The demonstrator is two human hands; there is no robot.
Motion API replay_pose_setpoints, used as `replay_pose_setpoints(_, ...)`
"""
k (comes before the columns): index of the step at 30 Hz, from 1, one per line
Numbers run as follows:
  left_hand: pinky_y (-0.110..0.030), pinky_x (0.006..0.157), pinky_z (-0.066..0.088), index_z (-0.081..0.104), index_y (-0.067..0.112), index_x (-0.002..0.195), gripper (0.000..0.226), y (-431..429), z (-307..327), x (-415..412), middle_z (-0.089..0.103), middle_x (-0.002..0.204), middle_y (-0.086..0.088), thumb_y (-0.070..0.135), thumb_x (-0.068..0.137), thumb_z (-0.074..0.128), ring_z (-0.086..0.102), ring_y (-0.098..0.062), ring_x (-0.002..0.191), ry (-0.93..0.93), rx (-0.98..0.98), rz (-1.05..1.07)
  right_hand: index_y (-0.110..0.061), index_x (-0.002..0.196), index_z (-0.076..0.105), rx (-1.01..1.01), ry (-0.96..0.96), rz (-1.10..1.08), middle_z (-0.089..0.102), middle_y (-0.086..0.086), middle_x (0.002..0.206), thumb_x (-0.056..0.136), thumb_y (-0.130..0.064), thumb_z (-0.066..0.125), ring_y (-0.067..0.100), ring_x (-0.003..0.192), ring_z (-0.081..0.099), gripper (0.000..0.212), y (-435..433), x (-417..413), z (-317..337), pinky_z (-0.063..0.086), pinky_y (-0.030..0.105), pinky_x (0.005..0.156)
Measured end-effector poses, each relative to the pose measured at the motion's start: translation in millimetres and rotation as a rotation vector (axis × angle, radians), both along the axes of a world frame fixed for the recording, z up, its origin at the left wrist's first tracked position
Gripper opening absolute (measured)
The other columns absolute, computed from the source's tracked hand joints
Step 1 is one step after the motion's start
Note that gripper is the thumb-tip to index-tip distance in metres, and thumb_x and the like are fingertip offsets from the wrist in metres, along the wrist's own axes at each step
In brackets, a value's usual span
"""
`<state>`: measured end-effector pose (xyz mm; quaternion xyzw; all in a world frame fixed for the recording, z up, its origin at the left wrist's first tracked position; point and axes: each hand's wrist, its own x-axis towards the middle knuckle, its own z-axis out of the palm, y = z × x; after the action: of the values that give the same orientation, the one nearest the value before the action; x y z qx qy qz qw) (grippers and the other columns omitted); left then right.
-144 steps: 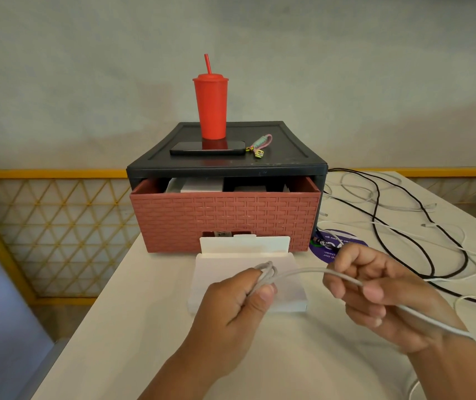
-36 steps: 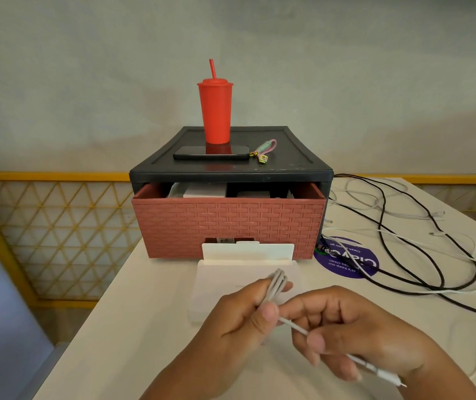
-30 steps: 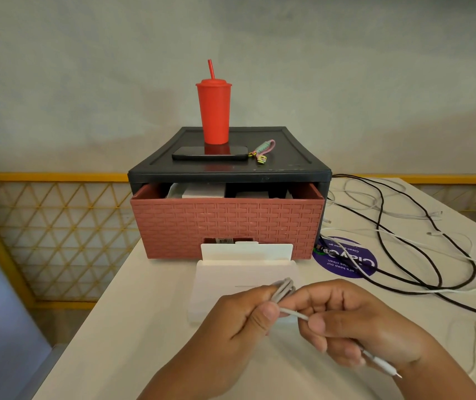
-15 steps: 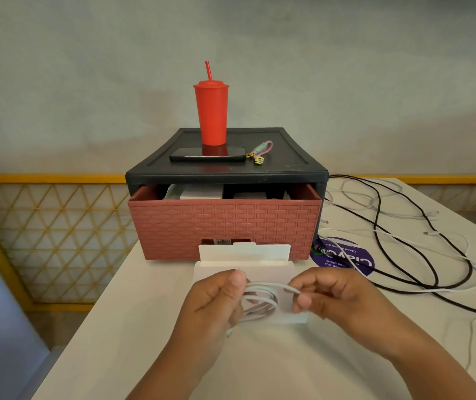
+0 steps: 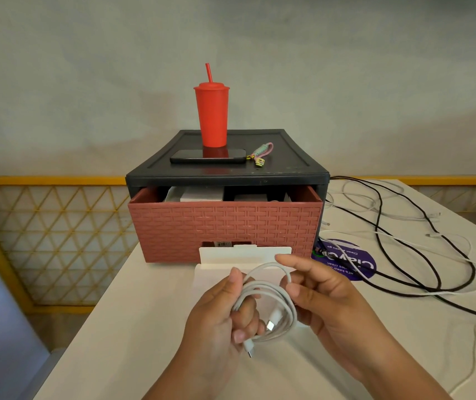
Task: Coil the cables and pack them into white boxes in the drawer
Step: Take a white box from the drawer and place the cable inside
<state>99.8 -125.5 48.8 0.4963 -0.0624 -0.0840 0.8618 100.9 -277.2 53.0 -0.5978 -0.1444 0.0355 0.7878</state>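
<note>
Item 1, nearest: white cable (image 5: 271, 301), wound into a loose oval coil whose long axis runs from 7 to 1 o'clock. Both plug ends hang at the lower part; one points toward 7 o'clock, the other sits inside the loop. My left hand (image 5: 219, 321) is closed around the coil's 9 o'clock side, fingers wrapped over the strands. My right hand (image 5: 329, 301) pinches the strands at 3 o'clock between thumb and fingers.

Item 2: open white box (image 5: 210, 272), directly behind the coil on the table (image 5: 132, 327); its tray is largely hidden by my hands, flap upright.

Item 3: red drawer (image 5: 225, 232) at 12 o'clock, pulled partly out of a black cabinet (image 5: 288, 166); contents only glimpsed, hard to make out.

Item 4: loose black and white cables (image 5: 398, 243) at 2 o'clock, cut off at the frame edge, crossing a purple sticker (image 5: 355, 264).

Item 5, farthest: red tumbler (image 5: 212, 116), phone (image 5: 207, 160), keychain (image 5: 261, 154) atop the cabinet.
</note>
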Motion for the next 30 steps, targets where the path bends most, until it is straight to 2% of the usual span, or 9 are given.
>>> replay_pose_setpoints(2,-0.021,0.043,0.038,0.06,0.016,0.049,0.034,-1.6,2.6,-0.8,0.02,0.04,0.005,0.033,0.08,0.063,0.019,-0.008,0.034,0.028,-0.003,0.027,-0.029,0.097,0.074,-0.017,0.02,-0.001,0.068,0.003,0.084,0.055,-0.031,0.081,0.011,0.074,0.063,0.043,-0.4,-0.3,1.8,0.051,0.02,0.065)
replay_pose_setpoints(4,-0.021,0.041,0.039,0.062,0.014,0.053,0.035,-2.6,4.2,-0.7,0.018,0.041,0.004,0.037,0.077,0.054,0.018,-0.008,0.034,0.059,-0.023,0.062,-0.03,0.099,0.073,-0.029,0.037,0.012,0.072,0.007,0.092,0.069,-0.021,0.062,0.012,0.077,0.065,0.033,-0.1,-1.4,3.7,0.051,0.02,0.068)
replay_pose_setpoints(8,-0.023,0.046,0.04,0.059,0.016,0.049,0.039,-2.8,2.9,1.2,0.019,0.04,0.004,0.041,0.076,0.045,0.019,-0.009,0.035,0.058,-0.013,0.121,-0.032,0.105,0.071,-0.155,-0.04,0.069,0.072,-0.001,0.092,0.067,-0.023,0.067,0.009,0.084,0.066,0.039,4.3,-7.1,8.7,0.049,0.02,0.076)
replay_pose_setpoints(13,-0.026,0.051,0.035,0.063,0.019,0.048,0.042,-4.8,1.7,-0.5,0.022,0.04,0.005,0.042,0.077,0.043,0.021,-0.008,0.036,0.049,-0.024,0.127,-0.033,0.113,0.062,-0.37,-0.047,0.03,0.068,-0.011,0.082,0.069,-0.006,0.067,-0.001,0.075,0.06,0.052,14.5,-11.0,10.4,0.047,0.014,0.062)
replay_pose_setpoints(16,-0.028,0.056,0.037,0.062,0.019,0.046,0.042,-4.4,2.2,1.0,0.022,0.039,0.005,0.042,0.076,0.043,0.021,-0.008,0.036,0.027,-0.007,0.147,-0.048,0.111,0.059,-0.518,-0.096,-0.061,0.066,-0.018,0.088,0.077,0.004,0.062,-0.003,0.075,0.057,0.062,13.4,-9.8,9.3,0.045,0.014,0.064)
replay_pose_setpoints(19,-0.027,0.058,0.039,0.059,0.018,0.042,0.044,-1.7,2.7,3.0,0.021,0.04,0.006,0.041,0.076,0.043,0.021,-0.008,0.037,0.008,0.044,0.18,-0.065,0.092,0.059,-0.683,-0.19,-0.158,0.059,-0.017,0.086,0.076,0.002,0.062,-0.001,0.068,0.053,0.069,10.5,-9.2,8.3,0.042,0.009,0.066)
replay_pose_setpoints(21,-0.026,0.057,0.04,0.059,0.019,0.042,0.043,-1.0,3.4,3.3,0.021,0.041,0.006,0.04,0.076,0.043,0.021,-0.008,0.037,-0.006,0.079,0.204,-0.054,0.085,0.067,-0.72,-0.195,-0.175,0.056,-0.011,0.068,0.075,0.002,0.062,0.001,0.057,0.047,0.057,8.6,-9.9,10.0,0.04,0.009,0.061)
replay_pose_setpoints(23,-0.024,0.055,0.041,0.056,0.017,0.043,0.042,0.7,5.5,4.0,0.022,0.04,0.006,0.04,0.076,0.044,0.021,-0.008,0.037,-0.012,0.094,0.237,-0.042,0.089,0.07,-0.697,-0.138,-0.139,0.057,-0.01,0.058,0.077,0.002,0.063,0.002,0.053,0.045,0.046,4.9,-10.1,13.7,0.041,0.009,0.059)
replay_pose_setpoints(30,-0.031,0.059,0.038,0.053,0.001,0.075,0.035,7.9,7.1,8.4,0.023,0.041,0.006,0.036,0.077,0.049,0.025,-0.009,0.034,0.112,-0.136,0.229,-0.028,0.085,0.072,-0.592,-0.077,-0.23,0.063,-0.014,0.059,0.079,-0.006,0.068,-0.001,0.055,0.051,0.023,-5.3,-3.3,12.0,0.043,0.011,0.063)
